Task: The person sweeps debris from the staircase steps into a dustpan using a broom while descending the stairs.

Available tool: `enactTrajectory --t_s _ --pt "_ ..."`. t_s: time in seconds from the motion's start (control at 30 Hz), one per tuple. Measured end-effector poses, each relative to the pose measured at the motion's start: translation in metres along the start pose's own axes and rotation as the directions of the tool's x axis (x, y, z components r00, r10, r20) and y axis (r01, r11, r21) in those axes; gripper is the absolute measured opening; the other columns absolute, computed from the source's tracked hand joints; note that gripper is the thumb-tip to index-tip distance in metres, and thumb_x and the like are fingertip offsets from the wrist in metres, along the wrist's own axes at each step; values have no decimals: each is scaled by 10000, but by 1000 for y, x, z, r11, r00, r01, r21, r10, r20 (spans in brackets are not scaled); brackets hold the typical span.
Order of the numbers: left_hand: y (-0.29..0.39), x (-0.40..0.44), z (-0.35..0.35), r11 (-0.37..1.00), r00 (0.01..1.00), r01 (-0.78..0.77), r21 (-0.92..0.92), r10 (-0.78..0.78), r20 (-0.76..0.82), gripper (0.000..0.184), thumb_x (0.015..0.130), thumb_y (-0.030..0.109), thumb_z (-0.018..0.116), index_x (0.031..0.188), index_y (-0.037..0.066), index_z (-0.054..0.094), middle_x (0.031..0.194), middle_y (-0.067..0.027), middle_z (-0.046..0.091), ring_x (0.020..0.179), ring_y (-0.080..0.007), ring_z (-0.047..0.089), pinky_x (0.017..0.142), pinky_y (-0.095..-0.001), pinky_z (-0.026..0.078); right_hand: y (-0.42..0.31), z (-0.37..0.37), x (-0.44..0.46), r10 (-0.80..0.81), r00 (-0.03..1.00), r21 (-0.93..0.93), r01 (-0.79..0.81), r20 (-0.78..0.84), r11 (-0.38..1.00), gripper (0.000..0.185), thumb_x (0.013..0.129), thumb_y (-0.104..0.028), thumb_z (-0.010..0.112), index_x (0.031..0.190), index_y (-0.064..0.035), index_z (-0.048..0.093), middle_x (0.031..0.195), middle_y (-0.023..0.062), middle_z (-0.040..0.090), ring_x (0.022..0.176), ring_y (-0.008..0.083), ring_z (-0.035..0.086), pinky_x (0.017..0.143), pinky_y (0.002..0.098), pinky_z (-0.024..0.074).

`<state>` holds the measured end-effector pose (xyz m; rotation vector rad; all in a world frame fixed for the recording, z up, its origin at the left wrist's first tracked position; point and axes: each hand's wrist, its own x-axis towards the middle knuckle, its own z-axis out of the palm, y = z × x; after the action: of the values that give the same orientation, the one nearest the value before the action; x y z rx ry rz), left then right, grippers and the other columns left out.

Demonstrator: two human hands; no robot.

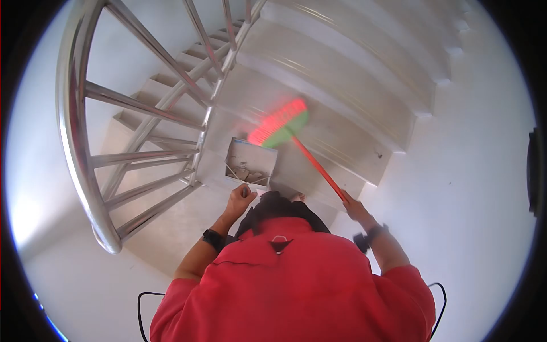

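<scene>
My left hand [242,197] is closed around the thin wire handle of a box-shaped dustpan [264,153]. The dustpan rests on a stair step, with pale scraps and debris [246,174] inside it. A broom [317,162] with an orange-red stick is gripped in my right hand [356,208]. Its green head with red bristles is blurred by motion and sits just above the dustpan's far edge, over the step. Whether the bristles touch the step I cannot tell.
Pale stairs [325,102] curve upward ahead and to the right. A shiny metal railing [71,125] bends along the left, with lower steps [156,94] visible through its bars. A white wall [456,199] borders the right side.
</scene>
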<state>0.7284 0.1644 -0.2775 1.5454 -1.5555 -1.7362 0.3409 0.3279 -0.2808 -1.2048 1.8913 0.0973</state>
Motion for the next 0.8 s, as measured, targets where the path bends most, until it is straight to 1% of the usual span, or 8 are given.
enactTrajectory --t_s 0.1,0.27,0.4,0.47,0.53,0.6,0.67,0.8 --pt "-7 7 4 999 998 -51 5 51 30 248 733 149 611 602 63 419 486 21 379 436 -54 364 403 -236 290 67 8 -78 178 983 -82 -182 -53 980 462 868 -249 377 1298 -275 210 849 242 571 799 429 536 686 484 433" --pt "-9 14 10 995 994 -94 15 93 65 251 730 141 615 598 62 417 484 24 377 436 -53 360 399 -238 288 81 -6 -173 317 943 49 -313 -98 948 443 874 -239 385 1298 -268 259 804 215 581 776 341 584 677 388 461" --pt "-2 11 20 997 994 -66 30 63 93 252 720 156 621 611 31 432 509 1 350 506 -83 317 450 -268 294 68 13 -186 121 971 228 -72 -206 971 446 875 -232 394 1303 -238 267 806 200 583 742 301 589 666 368 452" --pt "-4 10 29 999 992 -43 25 40 122 254 723 159 620 610 31 431 508 0 354 505 -84 321 449 -267 296 32 7 -152 205 977 293 -179 -61 939 447 871 -234 395 1299 -226 266 852 221 578 808 344 577 691 392 449" --pt "-4 9 37 999 988 -35 31 30 153 258 729 167 616 613 33 429 507 2 360 502 -82 328 450 -266 299 -13 -3 -104 101 989 218 -75 -112 973 447 869 -243 386 1297 -229 256 906 239 563 857 394 541 716 433 434" --pt "2 8 45 999 987 -28 23 24 159 258 731 170 615 613 35 429 506 7 361 499 -79 328 446 -263 296 -6 14 -40 -168 947 178 221 -273 959 438 870 -249 372 1291 -205 261 954 242 546 860 429 511 726 466 420" --pt "15 4 52 999 984 -11 29 6 176 256 748 176 603 617 39 430 502 17 356 473 -66 330 425 -252 295 -26 -2 11 -112 989 165 127 -96 978 444 874 -256 371 1301 -206 256 1003 216 539 900 395 516 761 429 417" --pt "29 -2 69 998 976 56 24 -60 208 254 770 189 585 626 42 435 502 24 362 446 -55 347 401 -240 305 -27 3 89 -461 826 39 499 -325 866 436 873 -268 380 1294 -220 278 880 194 565 730 367 546 668 406 439"
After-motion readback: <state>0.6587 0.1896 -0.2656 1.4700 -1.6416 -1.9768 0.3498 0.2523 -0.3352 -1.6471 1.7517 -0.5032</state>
